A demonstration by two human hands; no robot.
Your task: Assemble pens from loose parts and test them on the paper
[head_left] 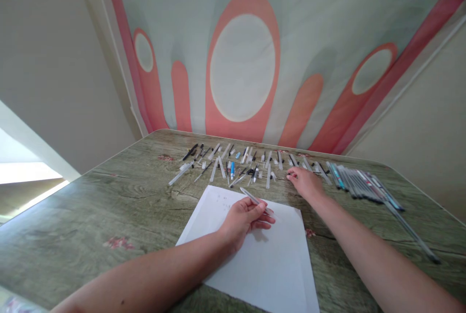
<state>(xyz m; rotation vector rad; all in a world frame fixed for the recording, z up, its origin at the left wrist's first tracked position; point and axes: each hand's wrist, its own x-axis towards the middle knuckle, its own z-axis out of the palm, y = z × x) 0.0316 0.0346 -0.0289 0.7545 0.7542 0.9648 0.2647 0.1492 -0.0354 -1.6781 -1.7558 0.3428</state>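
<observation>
Above a white sheet of paper (262,264), my left hand (249,218) holds a clear pen barrel (251,196) between thumb and fingers, its remaining fingers loosely spread. My right hand (302,181) reaches to the far side of the table, with its fingertips closed on a small dark piece (289,175) too small to name. Around it lie scattered pen parts: clear barrels (268,176), caps and refills, plus a blue-and-white piece (232,170). Small faint marks show on the paper's upper left.
A row of pens (358,183) lies side by side on the right of the wood-patterned table (145,206). One long clear pen (413,233) points toward the right front. Behind the table hangs a pink and grey patterned cloth (243,65).
</observation>
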